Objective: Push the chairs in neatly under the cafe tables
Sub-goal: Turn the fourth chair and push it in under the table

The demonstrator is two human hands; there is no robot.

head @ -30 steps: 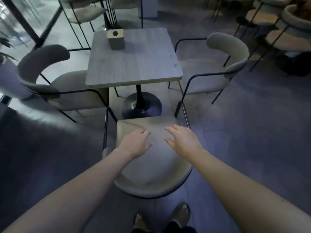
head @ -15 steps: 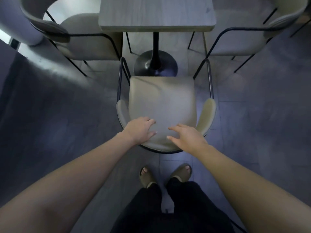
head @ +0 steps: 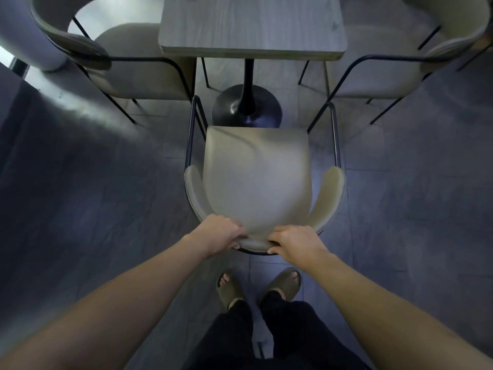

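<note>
Directly below me, in front of my feet, stands the chair (head: 256,180) I am working on. Its curved backrest is the part nearest me; the seat runs away from me toward the surface (head: 252,25), so the chair's front-to-back axis points straight at the black pedestal base (head: 246,106).

Hands: my left hand (head: 218,235) and right hand (head: 297,243) are both clamped on the top edge of the backrest, fingers curled over it, thumbs behind. They sit side by side with a short stretch of backrest showing between them. Neither is clearly nearer; the grip looks roughly symmetric about the chair's centre line.

Position of chair: the seat's front edge lies just short of the pedestal base and still clear of the surface's near edge. In my judgement none of the seat is under the surface yet. The chair looks squared to the surface, not skewed.

Neighbours: one chair on the left (head: 133,62) and one on the right (head: 400,60), each partly tucked at its own side. Their thin black legs stand near the front corners of my chair's frame.

Judgement: the coming move is a straight push away from me along the chair's axis. The risk I see is the front legs catching the pedestal base or a neighbour's leg, so even pressure from both hands matters.
</note>
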